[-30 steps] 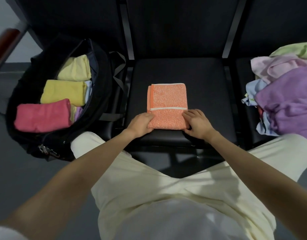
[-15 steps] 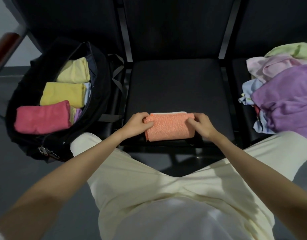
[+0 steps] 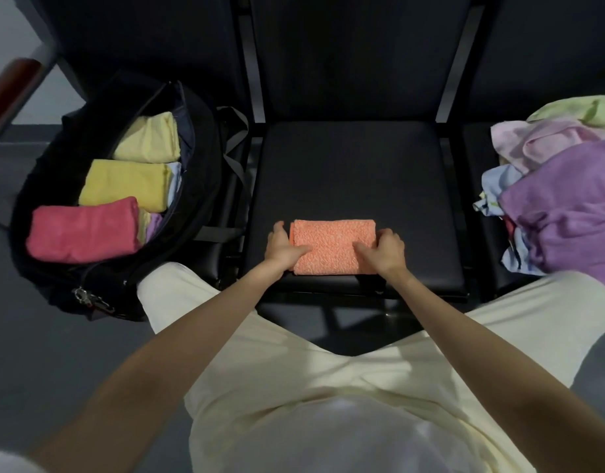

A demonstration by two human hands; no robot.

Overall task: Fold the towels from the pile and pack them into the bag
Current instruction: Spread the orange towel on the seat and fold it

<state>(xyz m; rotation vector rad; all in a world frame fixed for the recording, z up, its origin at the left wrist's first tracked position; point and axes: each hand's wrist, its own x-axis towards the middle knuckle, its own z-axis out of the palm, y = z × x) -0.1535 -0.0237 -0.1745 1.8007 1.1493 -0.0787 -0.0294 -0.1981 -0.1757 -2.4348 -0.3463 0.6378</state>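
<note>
The orange towel (image 3: pixel 333 246) lies folded into a compact block near the front edge of the middle seat (image 3: pixel 349 172), its long axis running left to right across the person's body. The bag (image 3: pixel 205 186) stands open to the left of that seat, so the coming carry, as I judge it, goes sideways to the left — and the left hand (image 3: pixel 283 249) is the nearer one to the opening.

Each grip takes one short end of the towel. The left hand wraps the left end, thumb laid over the top face and fingers curled round the far corner. The right hand (image 3: pixel 384 250) holds the right end the same way, thumb on top, fingers round the edge. Both pinch the cloth rather than lie flat on it.

The towel is a speckled orange, thick and soft-looking, its layers squared up with no loose corner showing — folding looks done, packing not yet.

Inside the bag sit a red towel (image 3: pixel 82 233) nearest the person, a yellow towel (image 3: pixel 127 184) behind it and a pale yellow towel (image 3: pixel 151 139) at the back. The pile (image 3: pixel 567 199) of unfolded cloths, purple and pink on top, lies on the seat to the right, well apart from the hands
</note>
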